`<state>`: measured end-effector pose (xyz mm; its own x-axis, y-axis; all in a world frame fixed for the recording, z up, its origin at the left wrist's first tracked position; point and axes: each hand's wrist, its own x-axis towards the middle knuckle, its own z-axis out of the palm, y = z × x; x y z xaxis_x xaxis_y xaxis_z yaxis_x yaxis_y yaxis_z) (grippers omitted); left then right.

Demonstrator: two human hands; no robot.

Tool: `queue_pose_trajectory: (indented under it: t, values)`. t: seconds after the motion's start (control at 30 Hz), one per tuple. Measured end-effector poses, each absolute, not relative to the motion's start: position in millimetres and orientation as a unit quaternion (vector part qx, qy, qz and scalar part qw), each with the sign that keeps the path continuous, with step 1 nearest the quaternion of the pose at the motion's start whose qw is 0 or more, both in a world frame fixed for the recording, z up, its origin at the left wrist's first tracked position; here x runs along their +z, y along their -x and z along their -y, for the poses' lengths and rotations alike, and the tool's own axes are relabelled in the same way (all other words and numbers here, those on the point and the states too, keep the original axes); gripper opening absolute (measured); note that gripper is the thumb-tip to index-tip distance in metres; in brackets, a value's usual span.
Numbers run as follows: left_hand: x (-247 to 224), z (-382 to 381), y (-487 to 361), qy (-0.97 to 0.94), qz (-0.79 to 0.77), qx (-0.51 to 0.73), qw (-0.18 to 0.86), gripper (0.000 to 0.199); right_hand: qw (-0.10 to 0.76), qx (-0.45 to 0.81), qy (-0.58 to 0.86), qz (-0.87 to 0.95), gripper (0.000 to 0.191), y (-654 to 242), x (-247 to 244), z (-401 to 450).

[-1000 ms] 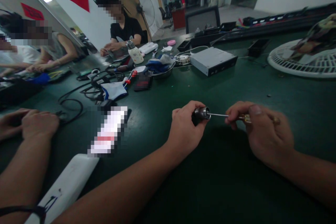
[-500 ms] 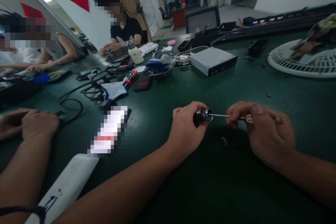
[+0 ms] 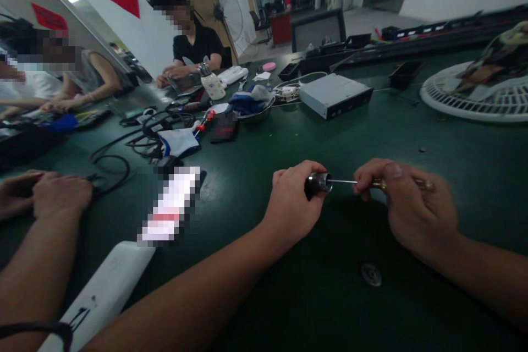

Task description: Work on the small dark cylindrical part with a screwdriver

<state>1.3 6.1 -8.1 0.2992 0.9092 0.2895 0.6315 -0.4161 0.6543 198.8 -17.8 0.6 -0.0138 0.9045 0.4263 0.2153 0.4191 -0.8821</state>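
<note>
My left hand (image 3: 295, 198) is wrapped round a dark metal cylinder (image 3: 319, 182) whose hollow end faces right. My right hand (image 3: 412, 198) grips a screwdriver (image 3: 344, 181) with a yellowish clear handle, held level above the table. The tip of its thin shaft reaches the cylinder's opening; how deep it sits is hidden. On the dark green table below the hands lies a small round metal disc (image 3: 372, 274).
A glowing phone (image 3: 171, 206) and a white case (image 3: 109, 286) lie left. Behind are a silver drive (image 3: 335, 94), a white fan grille (image 3: 474, 104), cables and a cloth-filled bowl (image 3: 259, 113). Other people sit left; one person's hands (image 3: 60, 195) are near.
The screwdriver and my right hand have moved slightly left, towards the cylinder. A round disc now shows on the table below, where a small blurred thing showed higher up before.
</note>
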Motion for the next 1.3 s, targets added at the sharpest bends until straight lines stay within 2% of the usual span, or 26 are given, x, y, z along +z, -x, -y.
queue_pose_trajectory:
  t: [0.17, 0.33, 0.43, 0.53, 0.67, 0.73, 0.87, 0.97, 1.07, 1.13, 1.23, 1.3]
  values:
    - [-8, -6, -2, -0.749, -0.510, 0.362, 0.218, 0.022, 0.551, 0.287, 0.479, 0.620, 0.043, -198, 1, 17]
    - [-11, -10, -2, -0.662, -0.553, 0.452, 0.226, 0.022, 0.571, 0.319, 0.433, 0.620, 0.023, -198, -4, 19]
    - [-13, -12, -1, -0.629, -0.577, 0.475, 0.212, 0.023, 0.519, 0.372, 0.355, 0.683, 0.017, -200, -3, 21]
    - [-16, -13, 0, -0.614, -0.583, 0.490, 0.207, 0.022, 0.417, 0.283, 0.230, 0.833, 0.022, -201, 3, 26]
    - [-18, -15, 0, -0.597, -0.579, 0.512, 0.215, 0.023, 0.333, 0.115, 0.116, 0.929, 0.025, -198, 9, 37]
    - [-19, -16, 0, -0.594, -0.577, 0.518, 0.213, 0.023, 0.325, 0.083, 0.107, 0.936, 0.025, -195, 10, 44]
    - [-20, -16, -1, -0.595, -0.577, 0.525, 0.194, 0.022, 0.259, 0.105, 0.117, 0.953, 0.015, -187, 11, 51]
    - [-20, -17, -1, -0.590, -0.577, 0.530, 0.193, 0.023, 0.268, 0.040, 0.095, 0.958, 0.017, -185, 12, 49]
    - [-20, -17, -1, -0.580, -0.575, 0.539, 0.204, 0.022, 0.259, -0.023, 0.128, 0.957, 0.019, -188, 9, 39]
    - [-18, -17, -2, -0.576, -0.576, 0.541, 0.209, 0.022, 0.256, -0.059, 0.201, 0.944, 0.021, -193, 5, 29]
    - [-16, -16, -1, -0.578, -0.583, 0.532, 0.208, 0.023, 0.287, -0.046, 0.388, 0.875, 0.012, -201, -2, 17]
    - [-15, -15, -1, -0.581, -0.587, 0.524, 0.207, 0.024, 0.314, -0.010, 0.436, 0.843, 0.014, -204, -4, 13]
